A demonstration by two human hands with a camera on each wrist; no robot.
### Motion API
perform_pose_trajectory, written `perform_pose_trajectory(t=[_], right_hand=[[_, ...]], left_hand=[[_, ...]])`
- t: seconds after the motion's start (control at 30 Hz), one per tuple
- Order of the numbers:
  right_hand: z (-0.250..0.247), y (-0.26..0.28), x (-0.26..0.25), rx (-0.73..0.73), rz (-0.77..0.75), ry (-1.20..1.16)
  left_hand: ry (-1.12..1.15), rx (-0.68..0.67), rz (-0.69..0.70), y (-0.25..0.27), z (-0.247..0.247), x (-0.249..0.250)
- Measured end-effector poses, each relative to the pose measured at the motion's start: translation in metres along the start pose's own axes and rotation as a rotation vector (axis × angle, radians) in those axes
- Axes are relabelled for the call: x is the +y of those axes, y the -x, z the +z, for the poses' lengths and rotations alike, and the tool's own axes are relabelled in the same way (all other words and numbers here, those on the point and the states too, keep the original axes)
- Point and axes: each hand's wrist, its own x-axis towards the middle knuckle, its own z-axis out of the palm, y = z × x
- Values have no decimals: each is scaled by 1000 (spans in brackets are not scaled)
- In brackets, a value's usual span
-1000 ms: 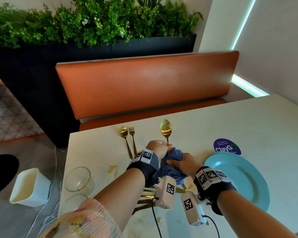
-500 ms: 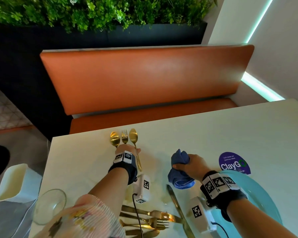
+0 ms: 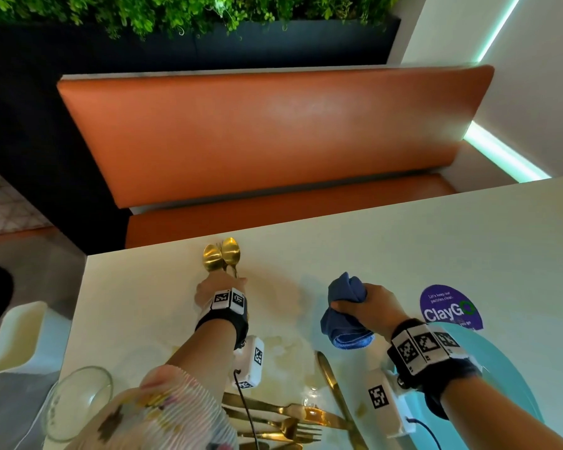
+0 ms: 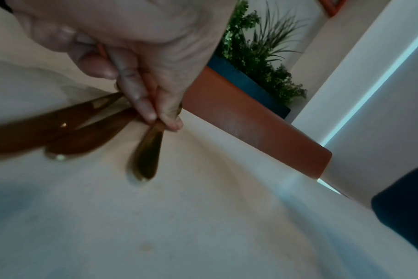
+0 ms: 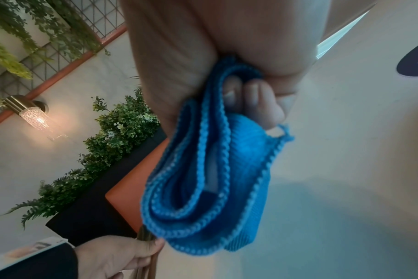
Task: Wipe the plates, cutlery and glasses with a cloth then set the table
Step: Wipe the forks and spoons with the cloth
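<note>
my left hand [image 3: 220, 285] has gathered the slick, stiff gold spoons [image 3: 222, 254] by their handles, while my right hand [image 3: 369, 305] grips the soft cloth [image 3: 343, 311].

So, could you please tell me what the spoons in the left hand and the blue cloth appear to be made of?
The spoons look like metal with a brushed gold finish: their bowls give a soft, satiny sheen. The blue cloth looks like microfibre or a similar knit, judging by its stitched edging and limp folds.
</note>
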Motion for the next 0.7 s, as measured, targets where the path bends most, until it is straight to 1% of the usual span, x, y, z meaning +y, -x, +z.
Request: perform_pose_trajectory(t=[0.17,0.27,0.33,0.43,0.53,0.6,0.7], right_hand=[[-4,13,-1,19,14,-22],[-10,25,0,37,36,-42],[-13,35,2,45,56,-78],[-13,47,6,55,96,-141],[-7,59,11,57,158,-281],[-3,69,16,31,184,-415],[4,88,24,11,223,-606]], left_hand=[[-59,15,67,4,4,-3],[-100,20,135,14,1,-2],[-134,-4,193,24,-2,-2],[-195,-122,306,48,-8,-3],[-344,-252,462,78,-9,-11],[-396,-334,503,96,-7,-22],[-533,-455,546,117,-2,-45]])
